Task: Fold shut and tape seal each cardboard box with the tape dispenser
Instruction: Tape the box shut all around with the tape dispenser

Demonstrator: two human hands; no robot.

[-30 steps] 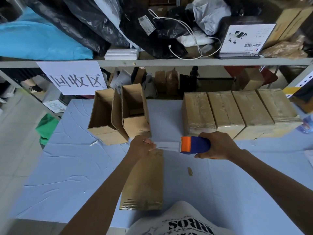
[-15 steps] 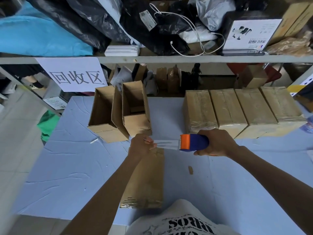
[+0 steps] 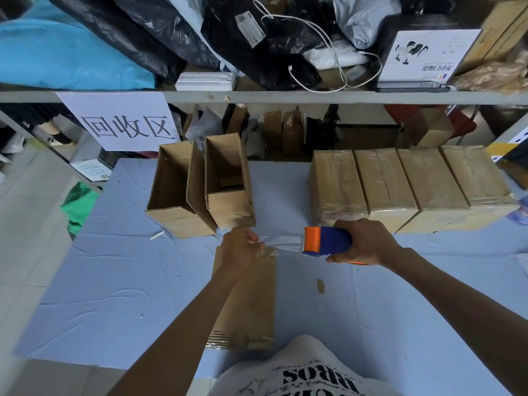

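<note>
— Cardboard box, head view: where does it lie?

— Flat on the blue table, right in front of the person, top closed. Its long axis runs from the body away toward the shelf.

— And the hands?

— The left hand sits over the far end of that box, finger and thumb pinching the free end of the clear tape. The right hand has a full grip round the blue-and-orange tape dispenser, which is held just off the box's far right corner.

— Which way does the tape run?

— Crosswise, left to right, stretched between the two grips and square to the box's long axis. The left hand is the one over the box; the dispenser stands clear of it to the right.

— Is the end stuck down?

— Hard to say, since the hand covers that spot, though the tape seems to touch the far right corner.

— What does the coming move turn on?

— As I judge it, the strip either comes down across the far end or swings round to follow the long axis back toward the body.

— Anything else?

— Open boxes stand just beyond the left hand, and sealed boxes sit in a row behind the dispenser.
</note>
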